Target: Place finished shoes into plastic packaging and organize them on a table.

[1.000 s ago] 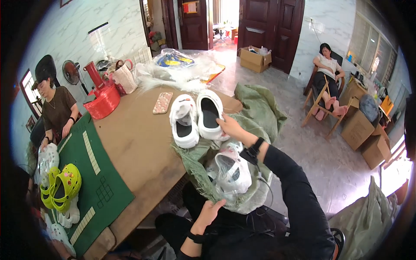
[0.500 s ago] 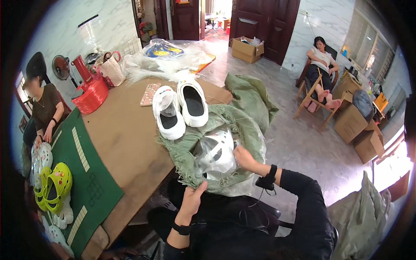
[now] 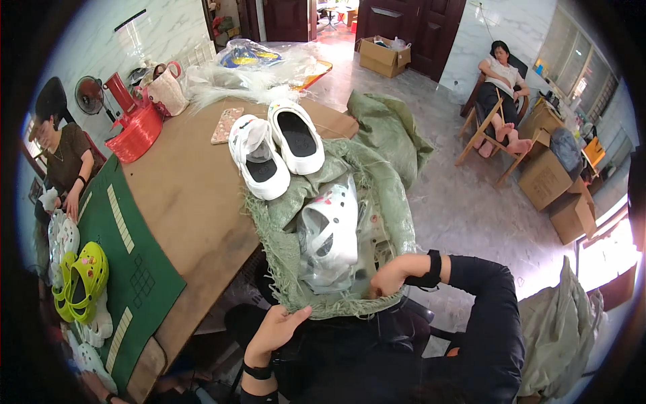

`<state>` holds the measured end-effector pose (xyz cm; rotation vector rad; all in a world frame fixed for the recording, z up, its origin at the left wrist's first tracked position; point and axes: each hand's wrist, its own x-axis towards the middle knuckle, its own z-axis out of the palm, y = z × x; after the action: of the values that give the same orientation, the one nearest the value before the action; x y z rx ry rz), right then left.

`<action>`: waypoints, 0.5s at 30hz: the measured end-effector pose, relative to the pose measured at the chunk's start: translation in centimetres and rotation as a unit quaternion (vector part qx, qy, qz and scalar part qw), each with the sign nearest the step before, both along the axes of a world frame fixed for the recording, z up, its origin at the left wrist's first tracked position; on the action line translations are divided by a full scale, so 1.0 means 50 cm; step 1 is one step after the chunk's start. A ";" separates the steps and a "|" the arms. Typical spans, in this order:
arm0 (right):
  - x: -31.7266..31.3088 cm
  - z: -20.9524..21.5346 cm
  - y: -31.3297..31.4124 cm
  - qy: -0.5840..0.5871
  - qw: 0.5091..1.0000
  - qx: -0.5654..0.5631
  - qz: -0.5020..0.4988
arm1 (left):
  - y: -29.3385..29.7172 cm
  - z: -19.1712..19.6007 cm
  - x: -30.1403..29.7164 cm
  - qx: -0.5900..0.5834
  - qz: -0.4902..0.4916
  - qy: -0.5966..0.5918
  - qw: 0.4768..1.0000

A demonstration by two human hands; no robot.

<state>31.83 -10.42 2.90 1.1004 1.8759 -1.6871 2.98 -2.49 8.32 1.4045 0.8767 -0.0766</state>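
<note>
A green woven sack [image 3: 377, 175] lies open over the table's edge and my lap. Inside it sit white clogs wrapped in clear plastic [image 3: 331, 232]. My right hand [image 3: 389, 277] is at the sack's near rim, fingers curled on the fabric beside the wrapped clogs. My left hand [image 3: 277, 328] grips the frayed near edge of the sack from below. Two white clogs [image 3: 274, 153] rest side by side on the brown table [image 3: 182, 195], just beyond the sack's mouth.
A green mat [image 3: 128, 269] covers the table's left end, with green and white clogs [image 3: 79, 283] beside it. A person in brown sits at the far left. A red basket [image 3: 138, 129], bags, cardboard boxes [image 3: 380, 55] and a seated person on a wooden chair surround the area.
My right hand left the white clogs on the table and came down into the sack, then back to its near rim. My left hand rose to the sack's edge.
</note>
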 end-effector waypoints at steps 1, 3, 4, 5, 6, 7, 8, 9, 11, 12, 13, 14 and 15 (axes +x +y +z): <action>0.003 0.002 -0.004 0.000 1.000 0.001 -0.002 | -0.008 -0.019 -0.001 0.022 0.023 -0.081 0.996; 0.016 -0.004 -0.011 -0.145 0.987 0.070 0.022 | -0.016 -0.047 -0.003 0.045 0.046 -0.161 0.985; 0.017 0.013 -0.006 -0.143 0.987 0.071 0.026 | -0.019 -0.057 -0.008 0.036 0.057 -0.155 0.986; 0.020 0.048 -0.002 -0.186 0.977 0.105 -0.027 | -0.019 -0.063 -0.008 0.026 0.063 -0.152 0.986; 0.022 0.066 0.000 -0.227 0.961 0.139 -0.078 | -0.020 -0.061 -0.008 0.025 0.063 -0.152 0.986; 0.037 0.046 -0.009 -0.230 0.960 0.140 -0.083 | -0.023 -0.054 -0.003 0.008 0.058 -0.156 0.986; 0.058 0.007 -0.018 -0.258 0.938 0.203 -0.116 | -0.024 -0.048 0.002 -0.009 0.053 -0.161 0.985; 0.066 -0.016 -0.021 -0.282 0.911 0.264 -0.144 | -0.021 -0.060 -0.001 -0.007 0.053 -0.163 0.985; 0.053 -0.035 -0.006 -0.303 0.896 0.291 -0.143 | -0.017 -0.091 -0.013 0.000 0.053 -0.123 0.991; 0.059 -0.079 0.003 -0.181 0.910 0.330 -0.175 | -0.017 -0.091 -0.012 0.001 0.052 -0.125 0.991; 0.060 -0.121 0.010 -0.056 0.907 0.364 -0.203 | -0.020 -0.089 -0.011 -0.002 0.056 -0.123 0.991; 0.049 -0.156 0.014 -0.056 0.907 0.365 -0.201 | -0.022 -0.086 -0.011 -0.006 0.061 -0.120 0.991; 0.031 -0.191 0.017 0.019 0.896 0.395 -0.203 | -0.026 -0.079 -0.010 -0.005 0.064 -0.121 0.991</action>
<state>33.40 -9.56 -6.63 1.8750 2.5847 -1.0908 2.50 -3.79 4.35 1.3139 0.7606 0.1839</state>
